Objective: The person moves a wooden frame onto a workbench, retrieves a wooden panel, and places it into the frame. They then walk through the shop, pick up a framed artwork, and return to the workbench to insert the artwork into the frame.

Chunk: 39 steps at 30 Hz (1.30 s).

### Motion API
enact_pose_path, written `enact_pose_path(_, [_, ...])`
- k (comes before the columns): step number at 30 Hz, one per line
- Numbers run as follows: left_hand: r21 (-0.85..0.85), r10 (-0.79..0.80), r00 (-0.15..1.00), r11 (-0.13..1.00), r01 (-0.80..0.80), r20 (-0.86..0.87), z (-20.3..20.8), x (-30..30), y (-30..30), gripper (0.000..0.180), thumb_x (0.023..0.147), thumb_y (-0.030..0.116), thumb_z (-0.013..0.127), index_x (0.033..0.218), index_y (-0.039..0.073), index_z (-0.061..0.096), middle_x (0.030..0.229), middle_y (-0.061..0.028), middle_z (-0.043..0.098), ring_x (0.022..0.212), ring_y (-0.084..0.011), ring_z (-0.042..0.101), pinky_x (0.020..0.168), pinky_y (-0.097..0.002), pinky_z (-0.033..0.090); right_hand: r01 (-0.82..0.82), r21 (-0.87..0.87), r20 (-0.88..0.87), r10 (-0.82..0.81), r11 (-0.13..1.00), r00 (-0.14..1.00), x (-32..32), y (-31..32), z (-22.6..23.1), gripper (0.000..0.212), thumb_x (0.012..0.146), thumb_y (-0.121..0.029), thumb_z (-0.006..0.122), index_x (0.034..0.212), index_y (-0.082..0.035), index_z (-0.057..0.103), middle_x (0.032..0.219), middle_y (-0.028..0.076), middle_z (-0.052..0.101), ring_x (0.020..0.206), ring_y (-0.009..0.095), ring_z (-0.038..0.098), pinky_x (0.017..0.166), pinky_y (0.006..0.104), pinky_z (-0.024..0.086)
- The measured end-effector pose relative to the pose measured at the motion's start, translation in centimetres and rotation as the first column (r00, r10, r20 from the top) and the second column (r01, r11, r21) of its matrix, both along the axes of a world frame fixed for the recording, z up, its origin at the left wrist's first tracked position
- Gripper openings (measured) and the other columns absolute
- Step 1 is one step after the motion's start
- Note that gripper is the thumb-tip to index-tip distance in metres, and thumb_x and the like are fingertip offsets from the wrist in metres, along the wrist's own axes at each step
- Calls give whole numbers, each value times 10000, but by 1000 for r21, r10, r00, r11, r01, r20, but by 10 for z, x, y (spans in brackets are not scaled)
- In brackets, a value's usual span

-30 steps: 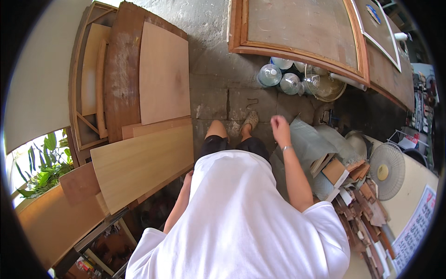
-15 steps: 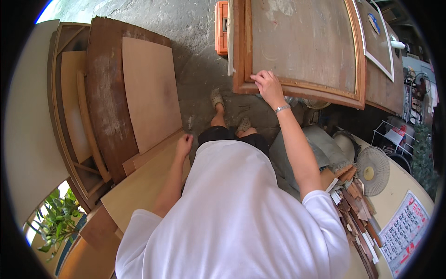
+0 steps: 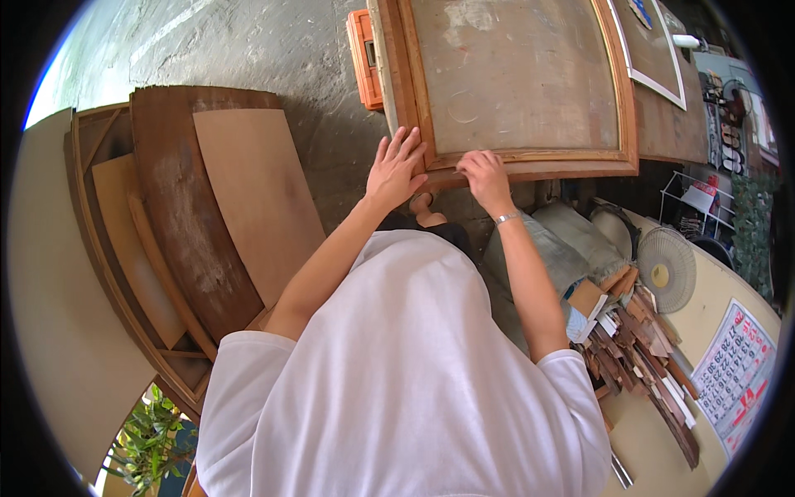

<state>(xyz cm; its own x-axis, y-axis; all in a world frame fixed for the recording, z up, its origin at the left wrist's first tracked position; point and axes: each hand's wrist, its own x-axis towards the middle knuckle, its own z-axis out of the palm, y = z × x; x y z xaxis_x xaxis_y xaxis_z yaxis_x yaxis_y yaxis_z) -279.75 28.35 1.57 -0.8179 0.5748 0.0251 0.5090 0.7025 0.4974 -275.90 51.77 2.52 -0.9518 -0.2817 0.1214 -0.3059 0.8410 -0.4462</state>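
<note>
A large wooden frame (image 3: 546, 156) around a flat brown panel (image 3: 522, 79) lies in front of me, raised above the floor. My left hand (image 3: 392, 176) is open, fingers spread, at the frame's near left corner; the fingertips appear to rest on the wood. Over the near rail, to its right, my right hand (image 3: 487, 180) is closed in a pinch. Whatever is between those fingertips is too small to make out. That wrist carries a metal-banded watch or bracelet (image 3: 507, 218).
An orange case (image 3: 365, 60) sits left of the frame. Large wooden boards (image 3: 182, 190) and a paler sheet (image 3: 257, 195) lean at my left. To the right are a white-edged frame (image 3: 675, 91), a round fan (image 3: 665, 270), scrap wood strips (image 3: 638, 348) and a wall calendar (image 3: 735, 377).
My left hand has come up from my side onto the frame's corner, its fingers spreading. My right hand has shifted slightly right along the near rail. The view has turned.
</note>
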Motion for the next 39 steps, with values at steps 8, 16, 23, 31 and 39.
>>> enact_pose_path(8, [-13,-28,998,1000,29,61,-11,-1,-2,554,841,381,655,1324,143,523,1520,-46,314,1429,-291,215,1157,-489,198,532,-117,-154,-545,839,824,58,142,43,49,830,-56,641,863,-31,615,939,106,629,926,292,596,832,376,474])
enact_pose_path(16, [43,25,999,999,-24,-23,2,2,30,434,804,270,694,1191,100,597,1377,-96,469,1325,-324,363,1109,-481,274,901,-286,-17,-942,325,335,169,267,61,68,912,-79,615,960,-33,632,891,64,645,785,142,599,694,289,485])
enact_pose_path(23, [120,-183,981,977,174,69,-1,-8,141,306,812,198,670,1102,104,652,1075,-75,612,1053,-272,544,900,-400,422,872,188,14,-889,452,458,220,295,36,118,896,-85,587,975,-47,666,958,166,648,858,361,621,732,415,494])
enact_pose_path(31, [30,-161,987,987,160,25,-13,-6,211,193,822,185,657,1003,129,694,979,-47,623,974,-257,578,833,-402,448,901,73,290,-874,427,391,306,423,7,113,859,-52,629,965,-33,665,884,146,688,796,239,668,718,331,506])
enact_pose_path(39, [47,-142,990,989,141,22,-23,-6,233,52,809,157,642,827,109,649,861,-53,595,922,-264,582,743,-408,448,668,-689,219,-959,-281,-178,395,488,-50,201,799,77,595,984,-2,609,903,120,664,743,230,662,587,320,535])
